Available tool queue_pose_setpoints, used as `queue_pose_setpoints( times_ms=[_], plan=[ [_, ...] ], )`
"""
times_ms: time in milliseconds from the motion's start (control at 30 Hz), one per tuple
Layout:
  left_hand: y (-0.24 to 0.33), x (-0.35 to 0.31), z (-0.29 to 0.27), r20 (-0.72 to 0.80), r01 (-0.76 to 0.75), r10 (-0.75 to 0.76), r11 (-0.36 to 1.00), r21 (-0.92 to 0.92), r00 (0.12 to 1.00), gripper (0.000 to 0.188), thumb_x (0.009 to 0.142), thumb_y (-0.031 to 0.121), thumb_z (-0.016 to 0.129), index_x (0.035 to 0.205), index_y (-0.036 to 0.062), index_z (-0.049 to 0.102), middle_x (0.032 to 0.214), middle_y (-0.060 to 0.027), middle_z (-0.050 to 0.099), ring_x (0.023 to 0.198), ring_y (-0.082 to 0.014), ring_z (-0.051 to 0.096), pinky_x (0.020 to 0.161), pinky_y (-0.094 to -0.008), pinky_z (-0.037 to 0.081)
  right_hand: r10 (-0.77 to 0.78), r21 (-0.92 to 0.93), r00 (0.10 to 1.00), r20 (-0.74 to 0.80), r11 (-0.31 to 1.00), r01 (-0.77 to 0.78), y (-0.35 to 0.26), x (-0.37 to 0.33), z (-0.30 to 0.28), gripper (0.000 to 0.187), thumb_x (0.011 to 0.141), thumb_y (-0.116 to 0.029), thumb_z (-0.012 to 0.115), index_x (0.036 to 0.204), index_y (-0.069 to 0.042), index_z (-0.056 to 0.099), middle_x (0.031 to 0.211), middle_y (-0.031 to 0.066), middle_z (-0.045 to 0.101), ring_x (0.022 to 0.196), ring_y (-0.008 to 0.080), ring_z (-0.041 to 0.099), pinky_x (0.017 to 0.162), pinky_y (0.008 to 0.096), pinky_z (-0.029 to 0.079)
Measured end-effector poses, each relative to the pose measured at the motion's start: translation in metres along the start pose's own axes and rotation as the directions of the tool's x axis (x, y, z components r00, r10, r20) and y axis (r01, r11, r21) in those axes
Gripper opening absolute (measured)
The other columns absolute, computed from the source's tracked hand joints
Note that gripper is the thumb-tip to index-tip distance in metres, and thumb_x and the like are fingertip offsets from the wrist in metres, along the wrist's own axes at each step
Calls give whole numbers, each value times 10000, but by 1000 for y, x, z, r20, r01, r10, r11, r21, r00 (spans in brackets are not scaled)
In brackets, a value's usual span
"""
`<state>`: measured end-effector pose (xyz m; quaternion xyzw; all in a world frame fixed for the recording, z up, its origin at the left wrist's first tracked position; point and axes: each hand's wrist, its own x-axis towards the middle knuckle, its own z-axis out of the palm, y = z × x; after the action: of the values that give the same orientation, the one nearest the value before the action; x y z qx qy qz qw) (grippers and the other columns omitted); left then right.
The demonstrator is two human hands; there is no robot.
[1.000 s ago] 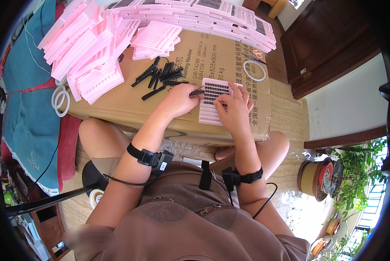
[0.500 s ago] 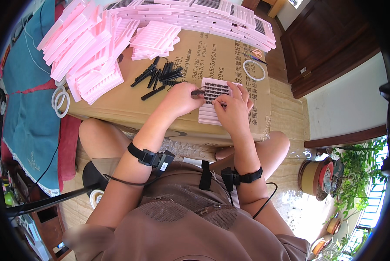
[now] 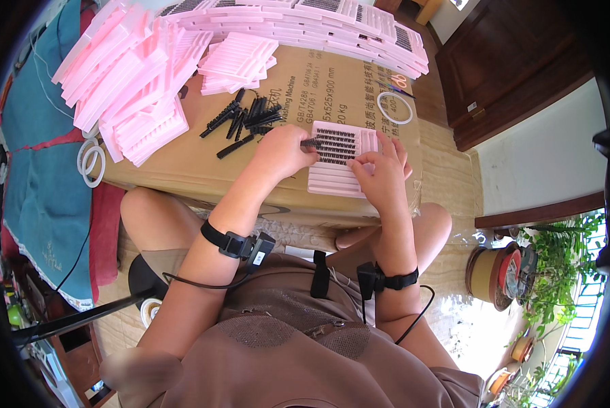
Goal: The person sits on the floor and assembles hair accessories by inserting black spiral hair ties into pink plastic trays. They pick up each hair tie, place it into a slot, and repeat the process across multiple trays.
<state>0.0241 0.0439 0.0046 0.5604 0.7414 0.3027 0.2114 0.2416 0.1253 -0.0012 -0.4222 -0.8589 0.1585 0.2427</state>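
A pink ridged tray [image 3: 334,180] lies on the cardboard box in front of me, with several rows of black lash clusters [image 3: 336,145] in its upper part and bare pink grooves below. My left hand [image 3: 282,151] is closed at the tray's left edge, pinching a short black lash strip [image 3: 309,143]. Over the tray's right side is my right hand [image 3: 384,173], thumb and forefinger pressed together near the end of the lowest black row. What those fingertips hold, if anything, is too small to make out. Loose black lash strips [image 3: 256,114] lie in a pile beyond my left hand.
The cardboard box [image 3: 298,81] serves as the work surface. Stacked pink trays [image 3: 125,75] lean at its left, a smaller stack [image 3: 240,60] beside them. Filled trays [image 3: 359,34] line the far edge. A white ring [image 3: 394,121] and dark tweezers [image 3: 401,91] lie at the right.
My right hand has moved right across the tray, uncovering more of the black rows. The left hand still pinches its strip in nearly the same place.
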Motion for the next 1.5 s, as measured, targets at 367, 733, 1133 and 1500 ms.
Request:
queue_pose_setpoints(
  times_ms=[367,733,1133,1500],
  plan=[
    [-2,0,0,-11,-10,10,1000,1,1000,265,751,273,826,859,35,779,762,-204,698,700,-331,686,667,-408,524,-39,-121,999,-32,992,34,-8,4,1,137,792,-269,802,778,-133,800,1514,130,528,1471,410,296,1122,606,221],
    [-1,-1,-2,3,18,-18,998,-58,1000,264,752,263,818,851,23,769,768,-207,698,702,-338,684,664,-414,522,23,-95,1000,12,995,-22,-5,6,-14,110,843,-202,715,825,-127,794,1483,138,555,1456,406,340,1140,592,239],
    [1,-3,-3,24,84,-83,993,-83,996,267,754,251,827,875,20,773,783,-196,713,709,-295,703,669,-378,532,-168,-85,984,50,981,172,-20,2,17,234,820,-9,584,889,-164,744,1533,117,496,1446,418,349,1122,623,253],
    [-20,-7,4,48,108,-106,688,-718,993,326,975,262,688,1166,-2,703,783,-25,679,705,-184,649,705,-319,532,-249,-13,969,1,968,249,-20,20,25,188,822,-17,612,894,-132,742,1385,117,628,1381,404,438,1109,553,325]
  ],
)
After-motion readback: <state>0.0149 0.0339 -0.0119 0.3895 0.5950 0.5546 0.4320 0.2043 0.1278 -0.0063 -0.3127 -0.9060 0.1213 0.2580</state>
